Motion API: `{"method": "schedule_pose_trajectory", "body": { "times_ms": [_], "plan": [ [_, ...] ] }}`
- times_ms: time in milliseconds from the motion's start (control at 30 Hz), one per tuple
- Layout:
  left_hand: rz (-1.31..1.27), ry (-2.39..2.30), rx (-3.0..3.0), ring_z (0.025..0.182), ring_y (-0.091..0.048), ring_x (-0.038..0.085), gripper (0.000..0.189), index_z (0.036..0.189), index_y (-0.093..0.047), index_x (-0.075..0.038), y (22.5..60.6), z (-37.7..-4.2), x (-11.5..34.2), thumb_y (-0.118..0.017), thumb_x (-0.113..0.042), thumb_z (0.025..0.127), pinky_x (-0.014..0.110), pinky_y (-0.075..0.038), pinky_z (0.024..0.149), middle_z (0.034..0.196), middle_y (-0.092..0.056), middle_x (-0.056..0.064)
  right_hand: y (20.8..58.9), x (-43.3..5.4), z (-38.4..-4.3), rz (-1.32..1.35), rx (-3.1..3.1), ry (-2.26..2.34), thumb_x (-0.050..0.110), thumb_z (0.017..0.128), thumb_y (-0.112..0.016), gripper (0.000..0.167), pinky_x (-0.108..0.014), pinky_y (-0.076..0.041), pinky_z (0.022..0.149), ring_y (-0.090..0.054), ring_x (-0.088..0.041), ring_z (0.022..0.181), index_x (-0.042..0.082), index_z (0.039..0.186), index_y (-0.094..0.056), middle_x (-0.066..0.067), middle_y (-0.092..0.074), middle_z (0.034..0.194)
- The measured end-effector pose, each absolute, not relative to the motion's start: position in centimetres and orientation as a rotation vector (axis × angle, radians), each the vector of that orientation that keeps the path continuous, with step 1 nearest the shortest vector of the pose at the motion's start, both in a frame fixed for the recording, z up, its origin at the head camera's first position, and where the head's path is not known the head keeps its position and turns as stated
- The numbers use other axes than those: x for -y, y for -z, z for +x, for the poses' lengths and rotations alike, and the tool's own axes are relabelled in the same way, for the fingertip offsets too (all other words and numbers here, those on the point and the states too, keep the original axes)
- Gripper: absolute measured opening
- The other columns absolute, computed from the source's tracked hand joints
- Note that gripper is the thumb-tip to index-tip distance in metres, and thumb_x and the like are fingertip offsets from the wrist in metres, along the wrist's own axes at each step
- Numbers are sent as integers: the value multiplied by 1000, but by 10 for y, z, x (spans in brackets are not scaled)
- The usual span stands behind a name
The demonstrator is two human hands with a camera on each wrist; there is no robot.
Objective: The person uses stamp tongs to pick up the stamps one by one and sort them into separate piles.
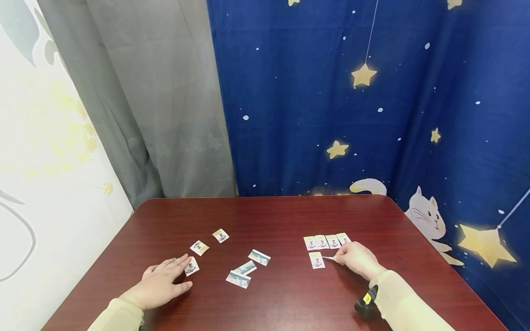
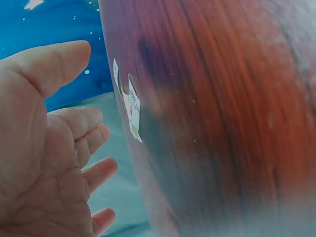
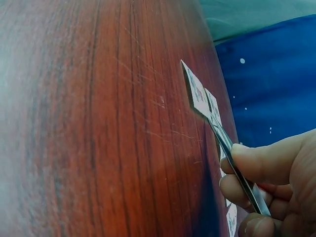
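Observation:
Between thumb and fingers, my right hand (image 1: 357,258) pinches metal tweezers (image 3: 231,153). Their tips meet the edge of a small picture card (image 1: 317,260), which lies just below a row of several similar cards (image 1: 321,242). In the right wrist view that card (image 3: 196,91) shows at the tweezer tips; whether it is lifted off the table I cannot tell. My left hand (image 1: 160,281) is spread palm down at the left, its fingertips beside or over the edge of a small card (image 1: 192,266). Straight, parted fingers (image 2: 101,173) show in the left wrist view.
Two more picture cards, one farther (image 1: 221,236) and one nearer (image 1: 199,248), lie beyond my left hand. Three grey-toned cards (image 1: 239,279) sit mid-table, two overlapping. The dark red table (image 1: 273,216) ends at a grey curtain (image 1: 186,115) and a blue starry curtain (image 1: 298,101).

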State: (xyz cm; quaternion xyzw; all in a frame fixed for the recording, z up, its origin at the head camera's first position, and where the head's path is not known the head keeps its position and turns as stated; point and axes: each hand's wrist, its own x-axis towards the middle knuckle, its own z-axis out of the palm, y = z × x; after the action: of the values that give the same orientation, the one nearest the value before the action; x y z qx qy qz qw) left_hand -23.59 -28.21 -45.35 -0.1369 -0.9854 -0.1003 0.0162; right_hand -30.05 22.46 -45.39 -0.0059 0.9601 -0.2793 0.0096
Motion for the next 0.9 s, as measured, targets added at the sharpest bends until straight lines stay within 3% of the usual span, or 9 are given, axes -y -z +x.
{"method": "schedule_pose_trajectory", "body": {
  "times_ms": [900],
  "plan": [
    [-395,337,3125,129,-41,39,73,141,-49,-7,452,-235,286,-64,-52,85,66,-28,94,144,-47,13,439,-226,-294,16,-3009,824,23,80,-74,12,-32,-38,57,-48,-17,61,11,76,-72,1,-60,66]
  ]
}}
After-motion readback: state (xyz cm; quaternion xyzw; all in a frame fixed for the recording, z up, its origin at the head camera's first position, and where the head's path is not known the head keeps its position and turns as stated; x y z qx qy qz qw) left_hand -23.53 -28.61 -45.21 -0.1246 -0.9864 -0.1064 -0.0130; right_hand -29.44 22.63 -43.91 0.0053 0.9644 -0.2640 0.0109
